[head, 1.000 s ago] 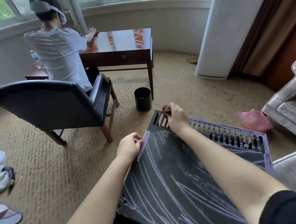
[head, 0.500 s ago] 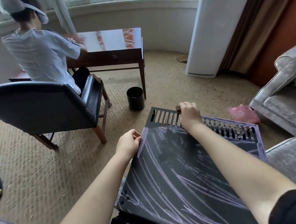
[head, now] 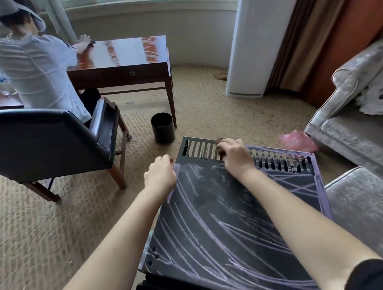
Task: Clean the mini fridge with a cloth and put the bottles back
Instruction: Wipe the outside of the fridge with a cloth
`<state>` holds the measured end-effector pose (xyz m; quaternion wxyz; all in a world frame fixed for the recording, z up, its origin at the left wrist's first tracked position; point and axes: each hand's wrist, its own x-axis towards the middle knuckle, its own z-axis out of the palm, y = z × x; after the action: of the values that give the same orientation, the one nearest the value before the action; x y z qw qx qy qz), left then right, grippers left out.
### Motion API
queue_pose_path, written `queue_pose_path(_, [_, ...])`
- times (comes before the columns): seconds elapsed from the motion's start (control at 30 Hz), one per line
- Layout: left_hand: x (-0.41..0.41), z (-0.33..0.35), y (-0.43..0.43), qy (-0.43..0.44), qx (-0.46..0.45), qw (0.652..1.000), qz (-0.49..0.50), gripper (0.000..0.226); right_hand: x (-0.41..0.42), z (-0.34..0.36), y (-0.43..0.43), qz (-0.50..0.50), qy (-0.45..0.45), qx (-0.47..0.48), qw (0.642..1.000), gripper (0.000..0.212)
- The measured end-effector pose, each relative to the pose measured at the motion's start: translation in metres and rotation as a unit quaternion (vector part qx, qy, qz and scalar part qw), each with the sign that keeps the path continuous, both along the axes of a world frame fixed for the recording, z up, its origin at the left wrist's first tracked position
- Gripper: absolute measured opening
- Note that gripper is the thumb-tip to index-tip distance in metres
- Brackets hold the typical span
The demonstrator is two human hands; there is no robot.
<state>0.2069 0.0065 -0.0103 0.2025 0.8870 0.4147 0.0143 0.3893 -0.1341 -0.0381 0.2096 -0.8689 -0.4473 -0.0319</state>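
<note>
Black fridge (head: 224, 221) top fills lower centre, streaked all over with purple smears, purple film along its right side. Far edge has vent slots (head: 199, 150).

Grip: left hand (head: 160, 176) is at the fridge's left edge near the far corner, fingers curled round that edge and holding it. The right hand (head: 235, 156) lies over the vent slots with fingers bent down onto them. It is blurred, and a dark bit shows at the fingertips, can't tell what. Can't tell if this hand clamps anything. Right forearm crosses the fridge top, black sleeve (head: 378, 274) at the lower right corner.

Beige carpet (head: 57, 231) underneath. Black bin (head: 163, 131) stands on it just past the fridge's far left corner, beside a leg of the wooden desk (head: 123, 66). A second person (head: 35, 64) sits at the desk, back to camera, on a black chair (head: 40, 140).

Grey sofa (head: 352, 121) at right, white fabric (head: 378, 97) on its seat, pink bag (head: 298, 139) on the floor just beside its base. White column (head: 253, 40) and brown curtain (head: 309, 32) behind.
</note>
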Motion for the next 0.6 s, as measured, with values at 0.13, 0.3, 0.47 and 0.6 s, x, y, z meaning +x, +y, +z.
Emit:
queue_pose_path(0.13, [0.015,0.001,-0.015,-0.05,0.052,0.994,-0.077,0.041,0.029,0.005,-0.012,-0.144,0.053,0.015,0.988,0.035])
queue_pose_path(0.3, [0.039,-0.01,-0.02,-0.058,0.065,0.984,-0.155,0.047,-0.039,0.001,0.005,-0.021,0.047,0.047,0.998,0.037])
queue_pose_path(0.47, [0.064,-0.012,-0.017,-0.036,0.093,0.981,-0.167,0.047,-0.009,0.003,-0.019,0.037,0.031,-0.01,0.999,0.046])
queue_pose_path(0.6, [0.081,-0.013,-0.018,-0.021,0.068,0.972,-0.226,0.046,0.035,0.01,-0.058,-0.138,0.052,0.006,0.989,0.05])
